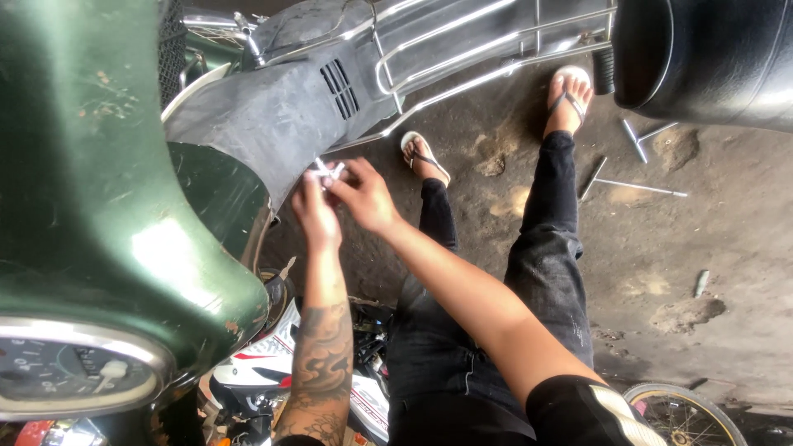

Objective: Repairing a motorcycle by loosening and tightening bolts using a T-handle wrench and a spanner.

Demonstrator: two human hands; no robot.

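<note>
My left hand and my right hand meet in front of me, fingers pinched together on a small white part. The part is held right beside the edge of a dusty black plastic scooter panel with vent slits. What the small part is I cannot tell. My tattooed left forearm rises from below. My legs in black jeans and flip-flops stand on the dirt floor beneath.
A green scooter front body with a speedometer fills the left. A chrome rack and black seat lie ahead. Metal T-wrenches lie on the dirt floor. A spoked wheel is at bottom right.
</note>
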